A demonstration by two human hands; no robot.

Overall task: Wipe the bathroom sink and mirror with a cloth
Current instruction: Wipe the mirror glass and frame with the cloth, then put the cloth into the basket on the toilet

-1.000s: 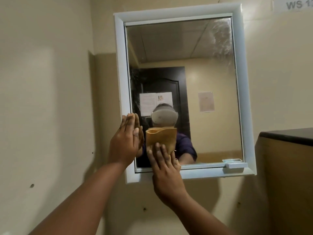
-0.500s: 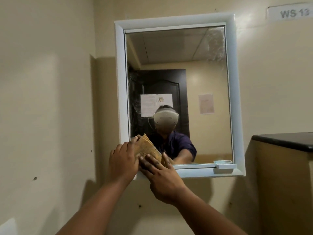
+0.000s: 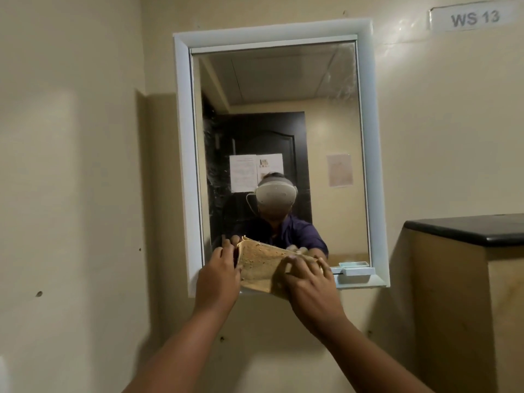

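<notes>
A wall mirror (image 3: pixel 334 137) in a pale blue-white frame hangs straight ahead, with smears near its top right corner. A tan cloth (image 3: pixel 262 265) is spread in front of the mirror's lower left part and bottom frame. My left hand (image 3: pixel 218 279) grips the cloth's left edge. My right hand (image 3: pixel 309 282) holds its right side, fingers curled over it. Both hands cover the lower corners of the cloth. The sink is out of view.
A small pale tray (image 3: pixel 354 269) sits on the mirror's bottom ledge at the right. A tan partition with a dark top (image 3: pixel 465 228) stands close on the right. A "WS 13" sign (image 3: pixel 473 17) is high on the beige wall.
The cloth, folded under my right hand on the glass before, is now stretched out between both hands at the mirror's bottom edge. My left hand left the glass and took the cloth.
</notes>
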